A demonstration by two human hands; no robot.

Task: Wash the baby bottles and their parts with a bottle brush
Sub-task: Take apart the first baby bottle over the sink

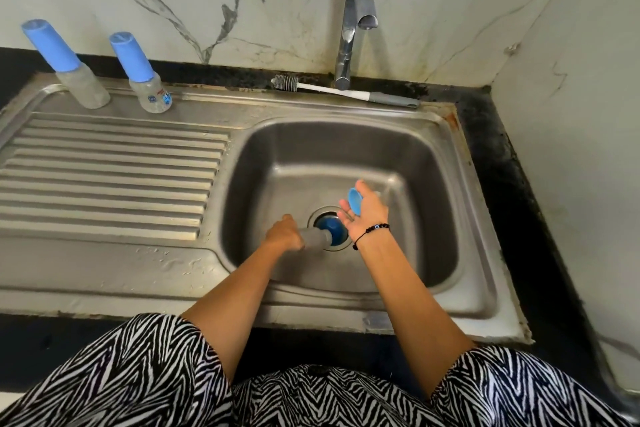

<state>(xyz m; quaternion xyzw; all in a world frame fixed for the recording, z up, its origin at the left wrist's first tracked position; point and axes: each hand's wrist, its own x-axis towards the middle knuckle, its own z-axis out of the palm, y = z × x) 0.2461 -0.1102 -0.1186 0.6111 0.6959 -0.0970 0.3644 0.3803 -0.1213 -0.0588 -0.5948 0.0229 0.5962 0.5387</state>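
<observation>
Over the drain of the steel sink [349,135], my left hand [284,232] grips a frosted baby bottle [313,238] lying sideways, its dark blue collar [332,229] pointing right. Just right of it, my right hand [363,213] is turned palm up and holds a small light blue bottle part [355,201] under the thumb. Two more bottles with tall blue caps [52,45] [132,57] stand upright at the back left of the drainboard. The bottle brush [343,92], white with a grey handle, lies behind the basin at the foot of the faucet.
The faucet [356,24] arches over the back of the basin, and no water runs from it. A ribbed drainboard [104,177] fills the left side. Marble walls close in behind and on the right, above a black counter edge [502,156].
</observation>
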